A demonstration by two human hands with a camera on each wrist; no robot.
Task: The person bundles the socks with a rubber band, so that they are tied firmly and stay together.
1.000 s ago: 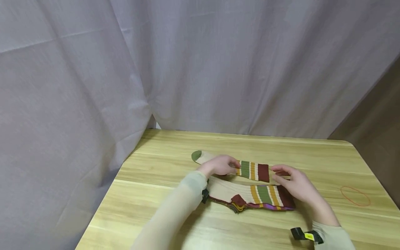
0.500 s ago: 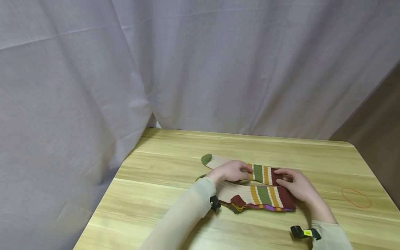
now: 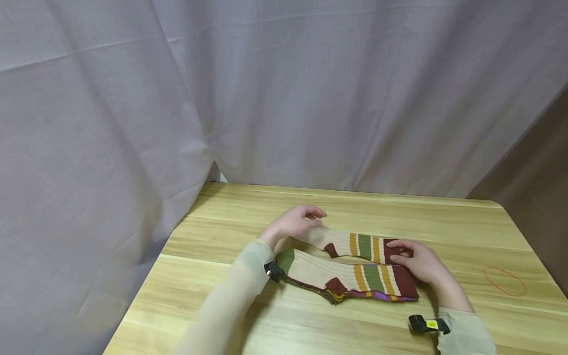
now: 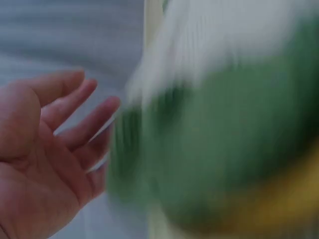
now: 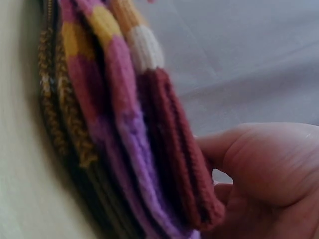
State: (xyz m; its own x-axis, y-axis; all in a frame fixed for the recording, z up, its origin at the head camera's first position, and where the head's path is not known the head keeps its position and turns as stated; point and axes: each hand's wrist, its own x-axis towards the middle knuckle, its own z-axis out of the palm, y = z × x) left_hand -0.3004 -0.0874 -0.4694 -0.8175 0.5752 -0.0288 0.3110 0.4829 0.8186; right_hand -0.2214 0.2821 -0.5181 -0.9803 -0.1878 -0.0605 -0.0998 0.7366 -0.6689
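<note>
A cream ribbed sock (image 3: 339,240) with maroon heel and cuff and green and mustard stripes lies flat on the table. My left hand (image 3: 294,222) hovers at its toe end, fingers loosely bent and parted, hiding the toe. At the other end, my right hand (image 3: 421,261) touches the maroon cuff with fingertips and thumb spread apart. Closer to me lies a layered stack of socks (image 3: 319,271), a matching striped one on top. In the left wrist view, the stack's green toes (image 4: 229,129) are blurred beside the hand. Purple and brown cuffs (image 5: 134,134) show in the right wrist view.
A thin red-orange loop (image 3: 505,281) lies on the wooden table (image 3: 213,296) at the right. Grey curtains (image 3: 301,98) hang behind the far edge and along the left side. Both wrists wear small black cameras.
The far sock has shifted right, up to my right hand, which now touches its cuff. My left hand went right with it, then back left to the toe end.
</note>
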